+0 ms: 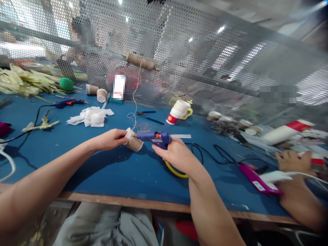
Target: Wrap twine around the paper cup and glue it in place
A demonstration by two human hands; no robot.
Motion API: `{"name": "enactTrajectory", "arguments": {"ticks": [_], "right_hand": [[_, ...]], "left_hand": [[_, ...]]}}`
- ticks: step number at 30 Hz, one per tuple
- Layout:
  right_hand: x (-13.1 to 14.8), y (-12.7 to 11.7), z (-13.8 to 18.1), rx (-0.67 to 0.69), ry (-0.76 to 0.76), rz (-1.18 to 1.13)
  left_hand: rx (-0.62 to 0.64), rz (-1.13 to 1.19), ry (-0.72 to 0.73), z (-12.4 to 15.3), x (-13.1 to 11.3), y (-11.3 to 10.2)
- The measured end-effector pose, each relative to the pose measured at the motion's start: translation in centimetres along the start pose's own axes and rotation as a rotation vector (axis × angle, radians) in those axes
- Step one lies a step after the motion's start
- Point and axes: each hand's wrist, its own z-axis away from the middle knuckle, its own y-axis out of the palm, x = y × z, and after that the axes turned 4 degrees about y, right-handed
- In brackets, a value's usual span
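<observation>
My left hand (112,139) pinches the white rim of a small paper cup (134,144) wrapped in brown twine, which lies tilted just above or on the blue tabletop. In my right hand (176,153) is a blue glue gun (155,137) with a clear glue stick jutting from its back. The gun's nozzle points left and meets the twine-wrapped side of the cup, or nearly so. A thin strand of twine (135,97) runs up from the cup to a spool (140,62) on the mesh panel. Scissors with a yellow handle (176,172) lie partly hidden under my right hand.
Behind the cup lie pliers (151,117) and stacked white cups (178,111). A crumpled white cloth (92,116), another glue gun (69,103) and husks (23,82) are at left. At right are a purple power strip (258,179), cords and another person's hand (293,162).
</observation>
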Motion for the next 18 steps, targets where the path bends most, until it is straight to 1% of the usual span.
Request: {"name": "enactTrajectory", "arguments": {"ticks": [5, 11, 14, 18], "right_hand": [[0.20, 0.09, 0.11, 0.038, -0.041, 0.007], [0.29, 0.04, 0.07, 0.018, -0.003, -0.009], [0.39, 0.09, 0.10, 0.031, -0.003, -0.016], [0.50, 0.22, 0.16, 0.051, -0.030, -0.009]], "left_hand": [[-0.007, -0.043, -0.034, -0.01, -0.19, -0.10], [0.011, -0.023, -0.024, 0.02, -0.28, -0.10], [0.008, -0.033, -0.041, 0.05, -0.21, -0.11], [0.020, 0.013, -0.002, 0.03, -0.01, -0.14]]}}
